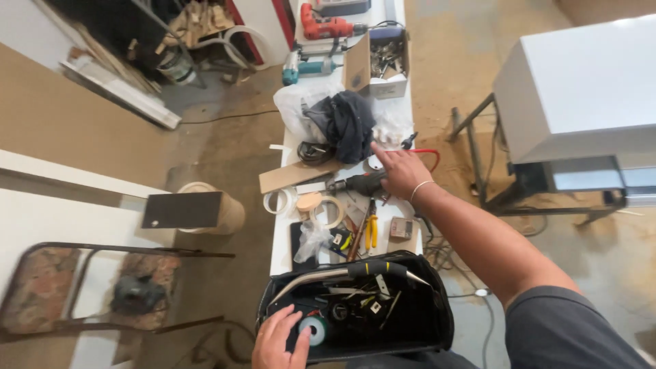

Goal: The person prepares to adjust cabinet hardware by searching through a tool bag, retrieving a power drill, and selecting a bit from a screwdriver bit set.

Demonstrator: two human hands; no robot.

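My right hand (pixel 398 169) reaches across the white workbench (pixel 281 240) and rests on a dark power drill (pixel 359 182), fingers spread over its body. My left hand (pixel 279 339) is at the near left rim of an open black tool bag (pixel 424 318), fingers curled against a teal roll of tape (pixel 316 330) inside it. The bag has a metal carry bar with a black grip (pixel 355 270) and holds several small tools.
On the bench lie yellow-handled pliers (pixel 372 232), tape rolls (pixel 331 210), a wood offcut (pixel 294 175), a dark cloth on a plastic bag (pixel 348 123), a cardboard box (pixel 379 65), a red drill (pixel 326 27) and a teal tool (pixel 307 68). A metal chair frame (pixel 82 294) stands left, a white cabinet (pixel 581 89) right.
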